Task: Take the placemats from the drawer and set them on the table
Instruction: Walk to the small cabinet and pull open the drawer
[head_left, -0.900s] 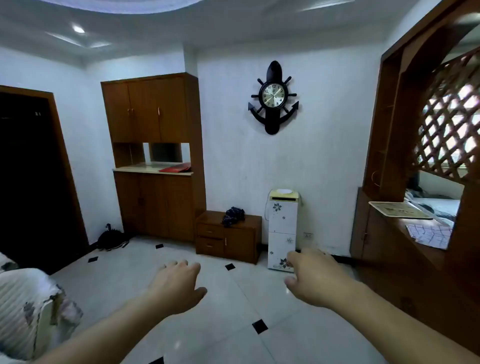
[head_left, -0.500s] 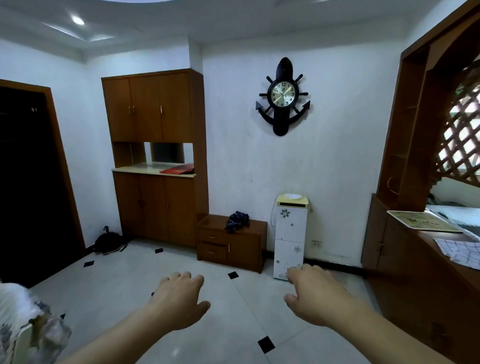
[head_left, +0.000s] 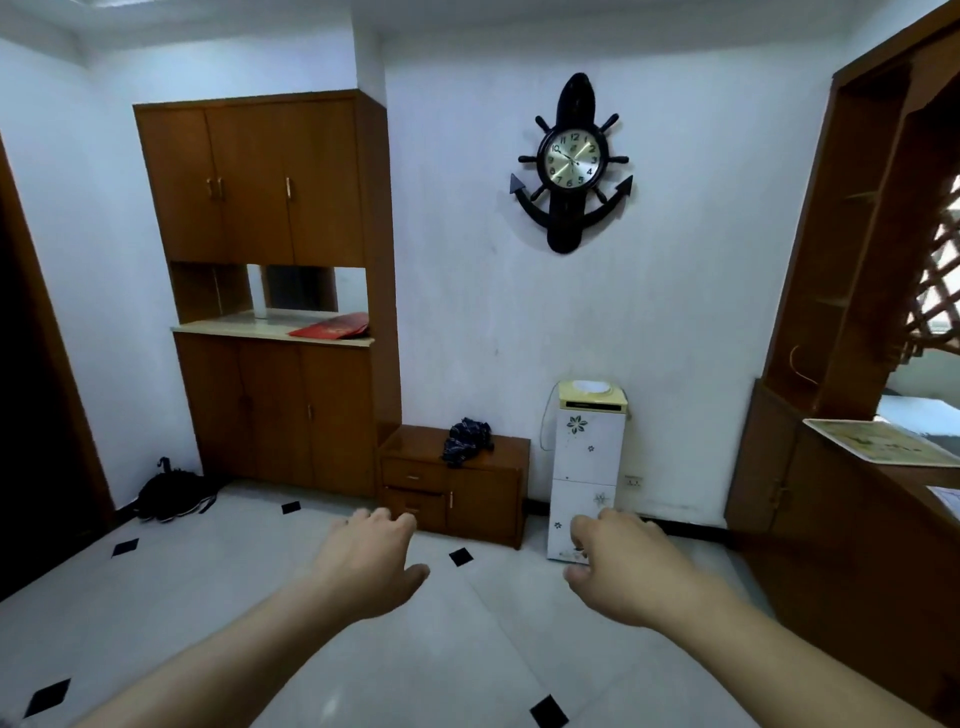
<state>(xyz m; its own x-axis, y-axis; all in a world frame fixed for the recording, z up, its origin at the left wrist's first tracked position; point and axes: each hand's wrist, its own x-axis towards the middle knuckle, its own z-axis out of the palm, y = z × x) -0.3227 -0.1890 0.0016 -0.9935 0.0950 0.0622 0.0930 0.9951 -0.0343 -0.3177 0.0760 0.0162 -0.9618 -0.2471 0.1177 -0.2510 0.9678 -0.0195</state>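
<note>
The low cabinet with its two shut drawers is now seen larger and nearer than a moment ago, so an approach is judged underway. The left hand and right hand are held forward, grips apart and empty. No placemats are seen; they are presumably inside a drawer.

Open floor ahead, low cabinet (cloth on top) beyond
</note>
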